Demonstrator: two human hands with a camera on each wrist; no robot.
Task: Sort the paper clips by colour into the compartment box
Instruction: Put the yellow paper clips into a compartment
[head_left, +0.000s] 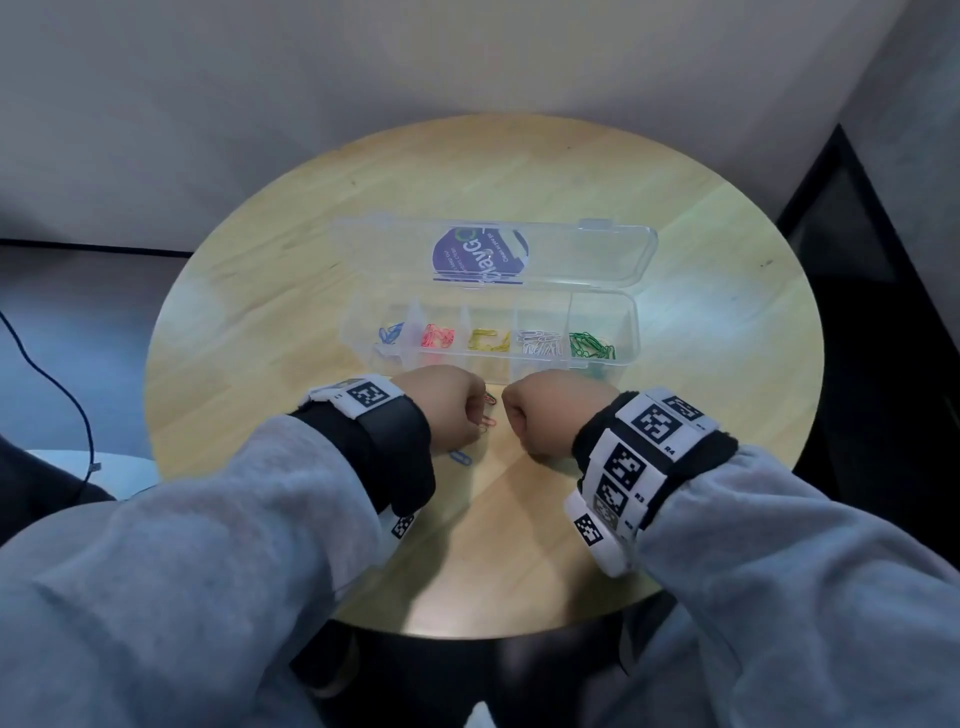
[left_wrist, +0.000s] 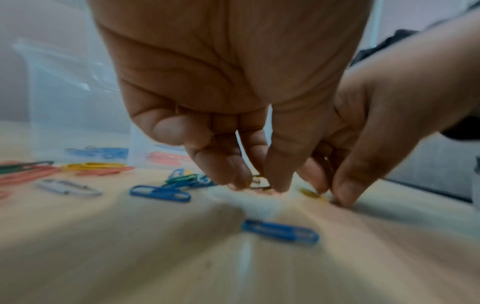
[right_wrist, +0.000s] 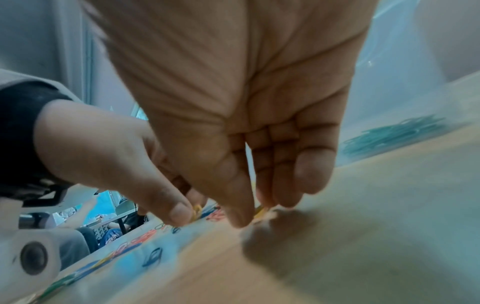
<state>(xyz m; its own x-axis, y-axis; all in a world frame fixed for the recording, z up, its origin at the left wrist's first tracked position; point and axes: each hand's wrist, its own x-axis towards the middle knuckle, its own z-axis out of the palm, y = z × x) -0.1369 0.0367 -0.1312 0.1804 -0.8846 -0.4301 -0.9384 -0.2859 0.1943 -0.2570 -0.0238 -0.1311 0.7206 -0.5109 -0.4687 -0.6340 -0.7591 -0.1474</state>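
The clear compartment box stands open on the round table, holding blue, red, yellow, silver and green clips in separate compartments. Both hands are curled fingers-down just in front of it, close together. My left hand has its fingertips on the table among loose clips, with a yellow clip at its thumb tip. My right hand pinches a yellow clip between thumb and fingers. Loose clips lie under and left of the hands: blue, silver, red.
The box lid lies flat behind the box, with a purple sticker. The wooden table has a curved edge near my body and dark floor to the right. A cable hangs at the left.
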